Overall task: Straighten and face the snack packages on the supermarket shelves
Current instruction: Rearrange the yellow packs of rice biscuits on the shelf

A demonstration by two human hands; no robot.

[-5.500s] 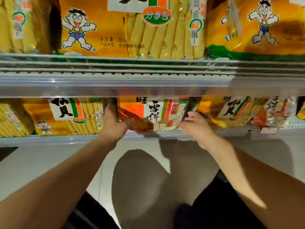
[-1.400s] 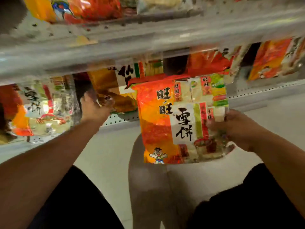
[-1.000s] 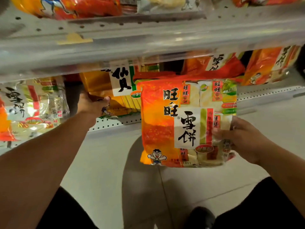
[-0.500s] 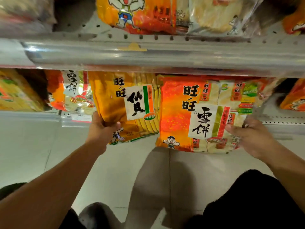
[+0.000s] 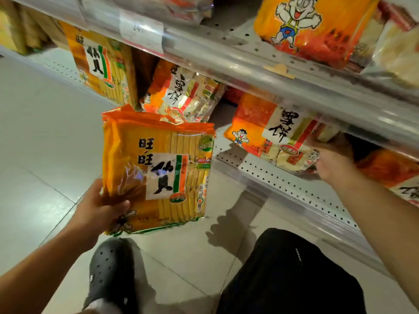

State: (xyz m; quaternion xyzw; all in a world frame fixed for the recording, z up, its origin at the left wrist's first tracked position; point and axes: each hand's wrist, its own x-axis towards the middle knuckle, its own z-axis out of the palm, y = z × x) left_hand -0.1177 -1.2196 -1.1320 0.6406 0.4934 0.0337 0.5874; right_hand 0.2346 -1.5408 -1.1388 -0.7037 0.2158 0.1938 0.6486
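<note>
yellow-orange pack (image 5: 158,168) | orange-red pack (image 5: 272,134) | black perforated shoe (image 5: 108,268) | pale grey floor (image 5: 40,132)

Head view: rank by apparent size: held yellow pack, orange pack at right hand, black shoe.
1. held yellow pack, in left hand, nearest the camera
2. orange pack, at right hand, partly hidden
3. black shoe

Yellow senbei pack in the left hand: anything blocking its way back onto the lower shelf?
The left hand holds the yellow senbei pack off the lower shelf. A slumped orange-and-clear snow-cracker bag sits directly behind it. Bare shelf shows between that bag and the one the right hand touches.
</note>
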